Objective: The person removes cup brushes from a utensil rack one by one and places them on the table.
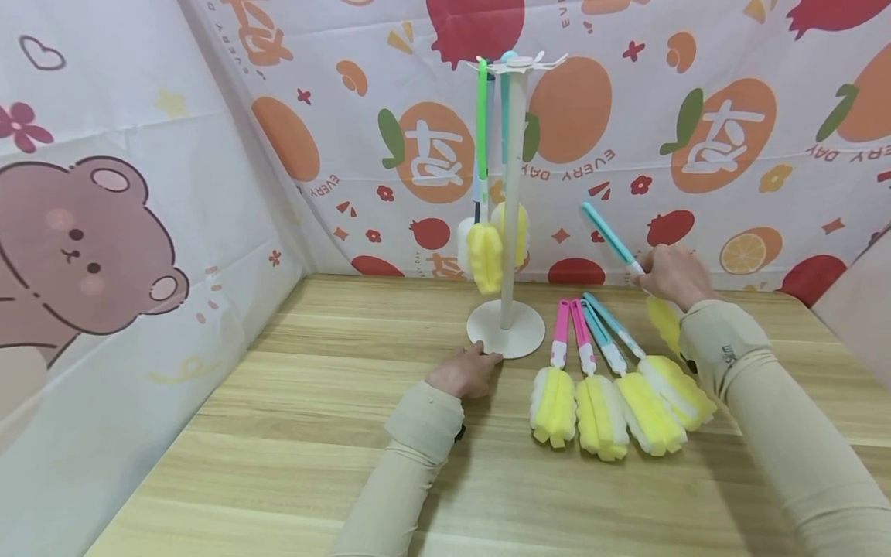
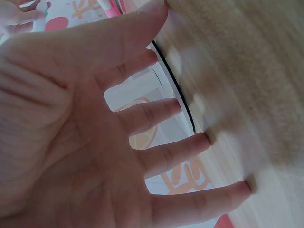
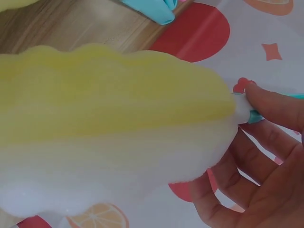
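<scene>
My right hand [image 1: 674,275] pinches a sponge bottle brush by the white neck of its teal handle [image 1: 607,230], holding it tilted above the table. Its yellow and white sponge head [image 3: 114,109] fills much of the right wrist view; in the head view my forearm hides part of it. Beside the round base [image 1: 506,342] of a white stand lies my left hand [image 1: 465,373], fingers extended, fingertips on the tabletop and at the base's rim. From the stand's top hooks [image 1: 520,63] hang several brushes, among them one with a bright green handle [image 1: 483,116].
Several sponge brushes lie fanned out right of the stand, such as one with a pink handle [image 1: 561,329] and one with a teal handle [image 1: 612,321]. A fruit-print cloth [image 1: 334,155] closes off the back of the wooden table [image 1: 278,433]; a bear-print cloth [image 1: 83,247] hangs at left.
</scene>
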Demonstrator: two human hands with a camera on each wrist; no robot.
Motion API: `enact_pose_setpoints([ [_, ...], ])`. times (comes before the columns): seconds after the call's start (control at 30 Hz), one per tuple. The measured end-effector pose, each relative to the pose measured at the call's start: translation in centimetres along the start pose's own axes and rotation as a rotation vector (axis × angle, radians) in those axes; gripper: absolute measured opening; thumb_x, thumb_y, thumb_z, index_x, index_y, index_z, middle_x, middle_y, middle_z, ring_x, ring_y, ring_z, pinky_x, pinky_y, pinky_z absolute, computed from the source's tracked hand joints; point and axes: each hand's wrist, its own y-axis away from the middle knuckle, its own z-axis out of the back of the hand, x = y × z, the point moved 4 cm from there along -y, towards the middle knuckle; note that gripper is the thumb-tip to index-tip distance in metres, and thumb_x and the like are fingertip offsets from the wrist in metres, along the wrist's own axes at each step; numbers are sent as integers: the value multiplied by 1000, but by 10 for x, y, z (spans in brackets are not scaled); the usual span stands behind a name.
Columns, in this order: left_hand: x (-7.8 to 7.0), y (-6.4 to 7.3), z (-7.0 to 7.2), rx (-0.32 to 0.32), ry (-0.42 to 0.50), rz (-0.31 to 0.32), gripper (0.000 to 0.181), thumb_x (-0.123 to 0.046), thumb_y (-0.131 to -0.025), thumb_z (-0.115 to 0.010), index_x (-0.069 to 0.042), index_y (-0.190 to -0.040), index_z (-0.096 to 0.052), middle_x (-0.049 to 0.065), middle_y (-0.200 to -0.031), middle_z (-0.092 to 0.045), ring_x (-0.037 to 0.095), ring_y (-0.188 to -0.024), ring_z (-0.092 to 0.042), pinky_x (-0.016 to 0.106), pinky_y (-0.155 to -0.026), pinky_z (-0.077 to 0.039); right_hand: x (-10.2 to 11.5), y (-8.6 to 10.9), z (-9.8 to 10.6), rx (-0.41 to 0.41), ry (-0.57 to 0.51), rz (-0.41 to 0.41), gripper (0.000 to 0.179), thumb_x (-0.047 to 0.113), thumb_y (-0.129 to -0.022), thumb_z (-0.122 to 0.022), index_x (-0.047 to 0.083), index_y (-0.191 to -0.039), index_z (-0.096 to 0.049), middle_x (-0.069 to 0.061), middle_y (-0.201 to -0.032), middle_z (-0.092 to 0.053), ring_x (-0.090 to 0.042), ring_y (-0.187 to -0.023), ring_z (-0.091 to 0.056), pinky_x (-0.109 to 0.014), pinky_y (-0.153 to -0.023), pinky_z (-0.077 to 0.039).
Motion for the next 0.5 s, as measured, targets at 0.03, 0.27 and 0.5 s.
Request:
enact_pose_setpoints([
  [0.03, 0, 0, 0, -1, 0, 0, 60, -8, -97, -64, -24, -152, -48, 10, -156, -37, 36, -132, -44, 48, -97, -49, -1, 0, 0, 5, 6, -1, 24, 9, -93, -72, -13, -103, -71, -21, -83, -65, -40, -84, -52, -53, -75, -48],
  [0.27, 0, 0, -1, -4, -9, 1, 58, -7, -98, -61, -25, -152, -49, 9, -159, -35, 34, -133, -43, 47, -98, -48, -8, 1, -3, 64, 30, 1, 19, 5, -92, -70, -13, -100, -70, -18, -78, -63, -37, -79, -52, -49, -72, -46],
  [0.5, 0, 1, 1, -3, 4, 6, 59, -6, -98, -61, -25, -152, -48, 10, -160, -34, 35, -133, -43, 47, -98, -48, -11, 2, -2, 98, 58, 15, 18, 2, -90, -70, -13, -101, -69, -19, -84, -64, -37, -80, -52, -49, -73, -46],
])
